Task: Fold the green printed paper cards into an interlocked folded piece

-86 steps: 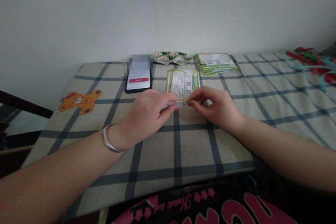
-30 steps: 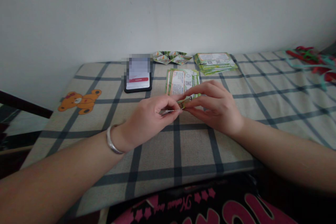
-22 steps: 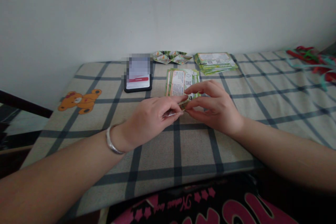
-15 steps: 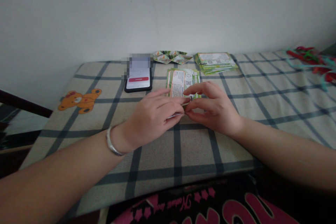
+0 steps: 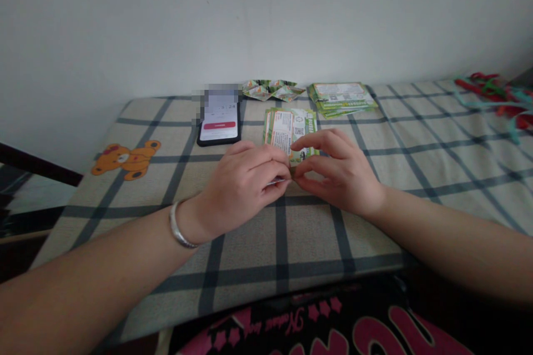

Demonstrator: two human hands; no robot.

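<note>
Paper piece [image 5: 278, 181] pinched narrowly by left hand [image 5: 245, 188] and right hand [image 5: 341, 172], mostly hidden, nearer the viewer than printed cards [image 5: 283, 127]

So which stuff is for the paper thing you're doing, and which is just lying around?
Probably for the job:
paper between the left hand and right hand, mostly hidden
cards just behind
card stack near the wall
folded papers beside the phone

Probably just lying about:
phone
teddy picture
red and green tangle
</note>
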